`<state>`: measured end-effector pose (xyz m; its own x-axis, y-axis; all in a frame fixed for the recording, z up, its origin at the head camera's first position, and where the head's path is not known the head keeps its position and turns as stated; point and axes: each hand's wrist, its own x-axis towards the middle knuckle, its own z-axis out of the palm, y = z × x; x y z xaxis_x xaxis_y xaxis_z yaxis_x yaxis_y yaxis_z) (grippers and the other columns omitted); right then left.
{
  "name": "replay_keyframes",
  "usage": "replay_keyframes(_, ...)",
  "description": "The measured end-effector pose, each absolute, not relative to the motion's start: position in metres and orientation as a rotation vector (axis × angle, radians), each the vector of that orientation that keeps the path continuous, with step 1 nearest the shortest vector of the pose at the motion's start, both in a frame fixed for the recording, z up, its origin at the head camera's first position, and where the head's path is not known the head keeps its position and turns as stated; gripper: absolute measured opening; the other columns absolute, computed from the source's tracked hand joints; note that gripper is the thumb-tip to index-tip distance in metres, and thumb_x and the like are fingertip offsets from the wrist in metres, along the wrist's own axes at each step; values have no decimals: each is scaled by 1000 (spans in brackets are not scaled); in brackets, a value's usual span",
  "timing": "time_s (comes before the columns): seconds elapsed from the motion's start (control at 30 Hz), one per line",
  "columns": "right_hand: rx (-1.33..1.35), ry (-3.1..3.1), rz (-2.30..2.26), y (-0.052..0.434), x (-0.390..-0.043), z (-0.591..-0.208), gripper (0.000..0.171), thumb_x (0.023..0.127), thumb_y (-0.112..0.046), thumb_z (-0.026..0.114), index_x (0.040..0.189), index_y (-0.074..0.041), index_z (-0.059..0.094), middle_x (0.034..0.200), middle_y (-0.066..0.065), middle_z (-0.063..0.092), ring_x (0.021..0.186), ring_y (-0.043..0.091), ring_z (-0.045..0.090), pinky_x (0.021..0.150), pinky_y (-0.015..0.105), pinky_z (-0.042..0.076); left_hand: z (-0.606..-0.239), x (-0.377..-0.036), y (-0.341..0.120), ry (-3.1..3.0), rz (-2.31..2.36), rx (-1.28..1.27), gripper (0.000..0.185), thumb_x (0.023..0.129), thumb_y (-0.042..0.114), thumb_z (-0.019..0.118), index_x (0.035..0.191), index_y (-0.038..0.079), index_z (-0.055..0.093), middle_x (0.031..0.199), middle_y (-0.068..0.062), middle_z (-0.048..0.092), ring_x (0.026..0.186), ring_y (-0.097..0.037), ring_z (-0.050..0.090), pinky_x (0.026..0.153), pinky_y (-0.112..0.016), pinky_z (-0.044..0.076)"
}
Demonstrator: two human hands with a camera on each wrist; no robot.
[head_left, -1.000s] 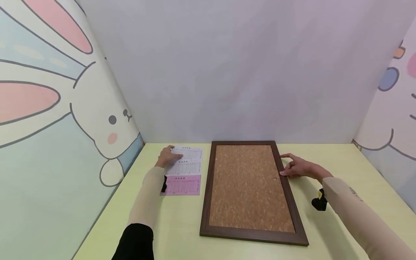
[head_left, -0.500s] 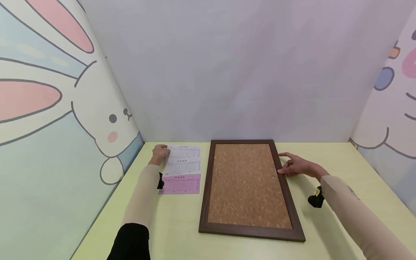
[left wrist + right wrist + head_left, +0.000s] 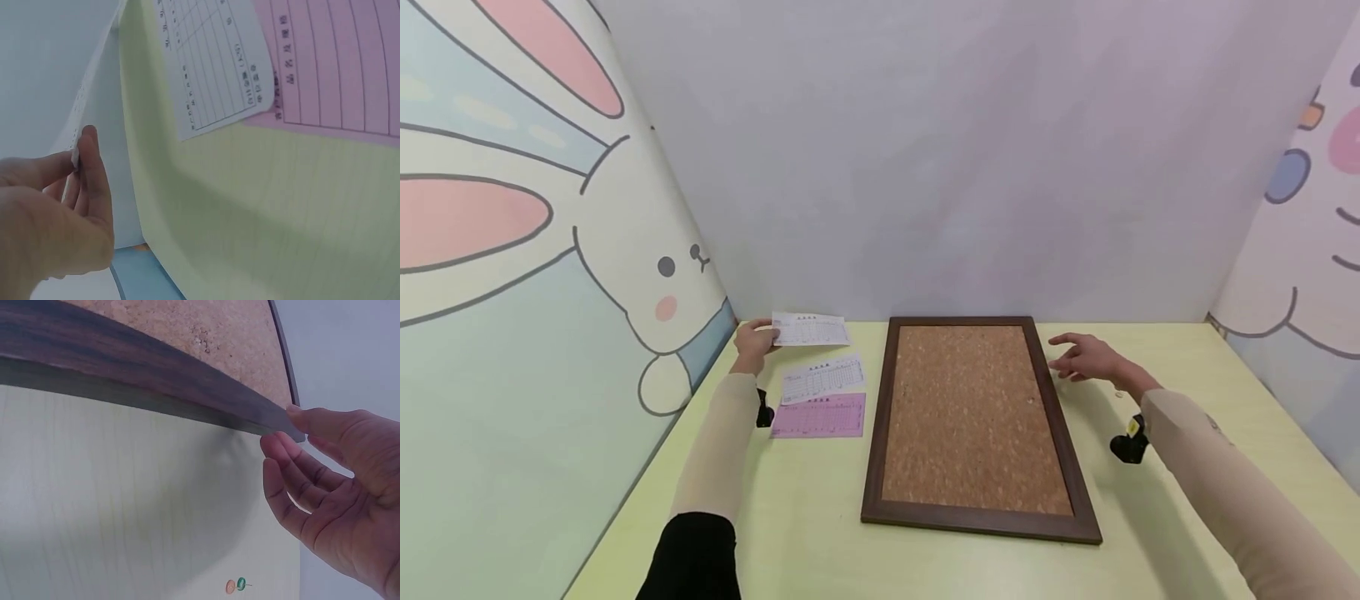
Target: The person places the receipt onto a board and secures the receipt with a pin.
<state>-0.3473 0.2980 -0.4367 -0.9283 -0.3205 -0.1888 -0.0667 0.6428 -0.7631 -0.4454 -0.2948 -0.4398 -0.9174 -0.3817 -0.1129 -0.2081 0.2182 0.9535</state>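
Observation:
My left hand (image 3: pixel 756 342) pinches a white printed form slip (image 3: pixel 810 330) by its left edge, raised off the table at the back left. In the left wrist view the slip (image 3: pixel 94 81) stands nearly edge-on between thumb and fingers. Below it lie a second white slip (image 3: pixel 823 380) and a pink one (image 3: pixel 820 417), the white overlapping the pink. A cork board (image 3: pixel 973 417) in a dark brown wooden frame lies in the middle. My right hand (image 3: pixel 1086 358) hovers at the frame's right side, fingers loosely bent, thumb near the frame edge (image 3: pixel 187 381).
Two push pins, one orange (image 3: pixel 230 586) and one green (image 3: pixel 241 584), lie on the pale yellow table (image 3: pixel 805 517) near my right hand. A plain light wall (image 3: pixel 955 167) closes the back; rabbit-patterned panels (image 3: pixel 625 275) flank the sides.
My left hand has lifted the top white slip away from the other slips, toward the back. The right hand has come off the frame's edge slightly, its fingers loosening.

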Motion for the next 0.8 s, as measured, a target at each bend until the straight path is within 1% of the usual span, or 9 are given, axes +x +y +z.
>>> replay_keyframes(0.03, -313, 2564, -1175, 298, -347, -436, 60, 103, -11, 59, 147, 18, 31, 111, 34, 68, 91, 25, 72, 78, 39, 61, -439, -446, -295, -2309, -1819, 569, 41, 98, -1, 59, 139, -4, 58, 134, -27, 62, 79, -9, 68, 67, -17, 58)
replay_keyframes(0.13, -320, 2573, -1185, 295, -347, -435, 59, 104, -11, 58, 148, 18, 32, 114, 36, 67, 93, 29, 73, 78, 38, 61, -435, -443, -294, -2271, -1877, 577, 40, 99, 0, 59, 139, -1, 58, 135, -25, 61, 78, -7, 67, 68, -17, 58)
replay_keyframes(0.23, -314, 2561, -1199, 290, -347, -434, 58, 104, -13, 58, 148, 16, 33, 117, 36, 66, 96, 31, 73, 79, 38, 61, -432, -440, -293, -2257, -1909, 584, 40, 99, 1, 61, 139, 0, 59, 137, -23, 60, 80, -8, 67, 70, -18, 58)
replay_keyframes(0.33, -326, 2550, -1199, 285, -347, -434, 57, 105, -13, 57, 148, 16, 34, 117, 35, 67, 96, 31, 73, 81, 40, 61, -429, -440, -293, -2243, -1954, 592, 40, 99, 3, 62, 140, 2, 59, 138, -21, 59, 77, -5, 66, 80, -23, 59)
replay_keyframes(0.37, -326, 2542, -1203, 284, -347, -434, 56, 105, -14, 57, 148, 16, 35, 116, 34, 67, 96, 29, 73, 81, 40, 61, -428, -440, -293, -2233, -1977, 594, 41, 99, 3, 63, 140, 2, 59, 139, -21, 58, 77, -5, 66, 86, -25, 59)
replay_keyframes(0.47, -340, 2521, -1218, 278, -348, -435, 56, 106, -15, 56, 148, 16, 35, 115, 32, 68, 95, 26, 73, 81, 39, 61, -425, -440, -291, -2226, -2028, 582, 42, 100, 6, 63, 142, 3, 57, 138, -19, 58, 77, -4, 66, 97, -31, 56)
replay_keyframes(0.63, -359, 2471, -1300, 268, -351, -435, 54, 106, -15, 56, 147, 14, 38, 119, 31, 67, 97, 21, 72, 81, 34, 60, -420, -439, -285, -2224, -2100, 516, 44, 100, 4, 64, 143, 2, 56, 131, -17, 60, 76, -4, 67, 105, -37, 52)
replay_keyframes(0.7, -370, 2428, -1356, 261, -353, -436, 54, 106, -17, 56, 148, 13, 39, 125, 31, 66, 102, 22, 73, 85, 34, 60, -416, -437, -282, -2225, -2137, 493, 45, 100, 3, 63, 144, 1, 54, 129, -17, 60, 78, -5, 68, 107, -38, 50)
replay_keyframes(0.8, -395, 2339, -1456, 244, -358, -437, 55, 107, -18, 54, 151, 11, 36, 136, 33, 59, 116, 31, 69, 97, 41, 57, -410, -431, -277, -2225, -2212, 471, 48, 100, 1, 62, 147, 0, 51, 132, -17, 58, 83, -8, 69, 105, -35, 52)
